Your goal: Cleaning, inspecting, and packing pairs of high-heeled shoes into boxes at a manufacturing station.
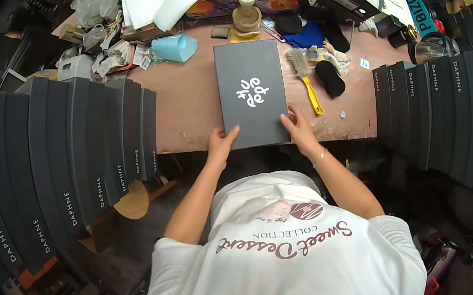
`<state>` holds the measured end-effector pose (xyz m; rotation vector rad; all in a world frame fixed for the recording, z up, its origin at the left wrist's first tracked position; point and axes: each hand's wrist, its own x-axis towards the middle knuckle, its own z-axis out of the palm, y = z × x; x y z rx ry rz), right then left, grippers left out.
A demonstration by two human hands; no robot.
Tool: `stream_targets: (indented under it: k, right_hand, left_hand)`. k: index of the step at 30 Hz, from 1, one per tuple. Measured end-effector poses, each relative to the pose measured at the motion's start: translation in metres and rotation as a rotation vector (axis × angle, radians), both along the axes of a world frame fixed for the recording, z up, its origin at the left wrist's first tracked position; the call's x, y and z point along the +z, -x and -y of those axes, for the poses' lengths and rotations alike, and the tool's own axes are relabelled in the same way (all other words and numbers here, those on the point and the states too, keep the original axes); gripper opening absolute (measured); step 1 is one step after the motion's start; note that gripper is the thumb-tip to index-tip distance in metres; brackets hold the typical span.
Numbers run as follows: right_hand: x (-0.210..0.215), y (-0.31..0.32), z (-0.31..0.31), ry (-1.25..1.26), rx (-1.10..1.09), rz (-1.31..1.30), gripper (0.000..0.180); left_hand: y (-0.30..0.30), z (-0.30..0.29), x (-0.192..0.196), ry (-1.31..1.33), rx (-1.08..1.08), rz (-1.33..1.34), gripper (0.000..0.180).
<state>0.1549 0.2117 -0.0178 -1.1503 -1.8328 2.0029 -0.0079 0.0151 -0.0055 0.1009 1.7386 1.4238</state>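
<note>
A flat black box (pixel 252 92) with a white mark on its lid lies lengthwise on the brown worktable (pixel 189 103), its near end at the table's front edge. My left hand (pixel 221 143) grips the box's near left corner, fingers on top. At the near right corner my right hand (pixel 299 132) holds the lid the same way. Both forearms come up from below, past my white shirt.
Rows of black boxes stand on edge at the left (pixel 78 150) and at the right (pixel 443 108). A yellow-handled brush (pixel 305 76), black cloth pads (pixel 330 78), a light blue cone (pixel 175 48), a tape roll (pixel 247 17) and paper scraps lie behind the box.
</note>
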Motion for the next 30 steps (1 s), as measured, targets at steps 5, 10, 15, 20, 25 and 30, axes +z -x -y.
stream_targets:
  k: [5,10,15,20,25,30]
  right_hand:
    - [0.053,0.024,-0.03,0.544,0.119,0.076,0.057]
    - [0.151,0.033,-0.016,0.529,-0.016,-0.222,0.055]
    - [0.138,0.091,0.144,-0.138,0.655,-0.072,0.05]
    - [0.115,0.059,0.138,-0.71,0.434,0.182,0.051]
    - [0.069,0.048,0.08,-0.876,0.426,0.586,0.042]
    - [0.058,0.062,0.052,-0.749,0.214,0.507,0.035]
  left_hand:
    - [0.012,0.003,0.061,-0.108,0.04,0.33,0.049]
    - [0.018,0.026,0.082,0.066,-0.138,-0.769,0.069]
    - [0.067,0.08,0.109,-0.209,0.047,-0.852,0.061]
    - [0.078,0.102,0.085,0.0,-0.075,-0.981,0.04]
    - [0.046,0.077,0.083,-0.17,-0.356,-0.824,0.036]
    - [0.042,0.033,0.085,-0.263,-0.391,-0.436,0.042]
